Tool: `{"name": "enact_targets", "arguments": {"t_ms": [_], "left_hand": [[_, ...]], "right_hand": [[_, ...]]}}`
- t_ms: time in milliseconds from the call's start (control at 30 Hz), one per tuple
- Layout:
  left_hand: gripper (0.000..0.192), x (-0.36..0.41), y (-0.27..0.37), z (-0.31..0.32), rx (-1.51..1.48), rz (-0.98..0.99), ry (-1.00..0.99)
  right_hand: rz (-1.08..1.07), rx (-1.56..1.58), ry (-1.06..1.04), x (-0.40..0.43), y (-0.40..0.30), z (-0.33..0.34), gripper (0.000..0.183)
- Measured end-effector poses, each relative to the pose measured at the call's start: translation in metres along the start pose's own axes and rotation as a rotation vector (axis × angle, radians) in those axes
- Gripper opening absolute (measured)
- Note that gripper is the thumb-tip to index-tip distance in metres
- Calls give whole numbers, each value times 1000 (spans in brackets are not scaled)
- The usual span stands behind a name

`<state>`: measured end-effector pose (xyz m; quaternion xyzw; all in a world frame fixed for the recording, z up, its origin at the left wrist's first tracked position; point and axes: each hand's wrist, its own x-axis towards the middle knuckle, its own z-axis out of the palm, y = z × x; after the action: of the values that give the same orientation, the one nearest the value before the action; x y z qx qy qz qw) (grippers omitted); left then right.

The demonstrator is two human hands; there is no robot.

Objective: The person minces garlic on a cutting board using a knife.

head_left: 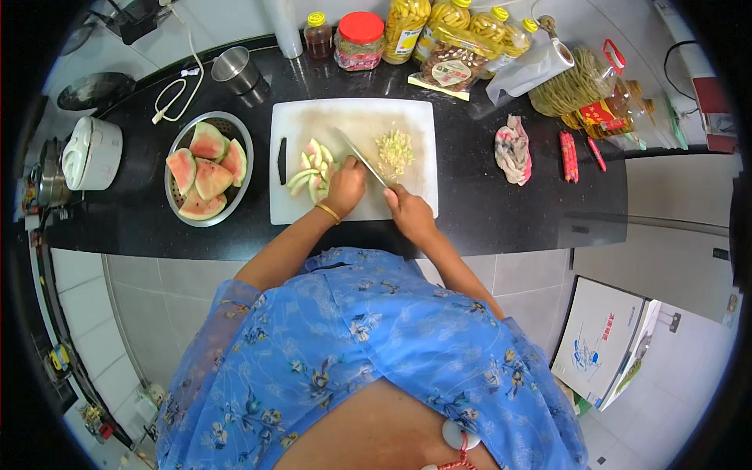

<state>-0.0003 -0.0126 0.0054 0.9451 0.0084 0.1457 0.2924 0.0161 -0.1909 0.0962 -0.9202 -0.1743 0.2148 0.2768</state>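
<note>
Before me on the black countertop lies a white cutting board (411, 202). My right hand (409, 212) grips the handle of a kitchen knife (361, 154), whose blade slants up and left across the board. Bent fingers of my left hand (346, 187) rest on the board just left of the blade; whatever they press on is hidden beneath them. Left of that hand is a loose heap of watermelon rind strips (311, 170). Finely chopped rind (395, 151) forms a pile on the blade's right side.
A steel colander (249, 176) with several watermelon pieces (212, 177) stands left of the board. Behind it are a metal cup (235, 69) and a white cable (197, 76). Jars (359, 44) and a snack bag (452, 67) line the back. A crumpled cloth (512, 151) lies to the right.
</note>
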Motion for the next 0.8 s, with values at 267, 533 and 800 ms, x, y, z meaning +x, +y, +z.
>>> {"name": "enact_targets", "arguments": {"t_ms": [267,533,800], "left_hand": [[9,2,2,-2,8,-36,-38],[13,-1,4,-6,-4,-8,-55],[11,2,5,-6,47,-12,-37]], "right_hand": [[-24,20,-16,-8,8,-4,44],[-95,28,4,6,-3,-6,43],[-105,22,22,19,0,8,44]]}}
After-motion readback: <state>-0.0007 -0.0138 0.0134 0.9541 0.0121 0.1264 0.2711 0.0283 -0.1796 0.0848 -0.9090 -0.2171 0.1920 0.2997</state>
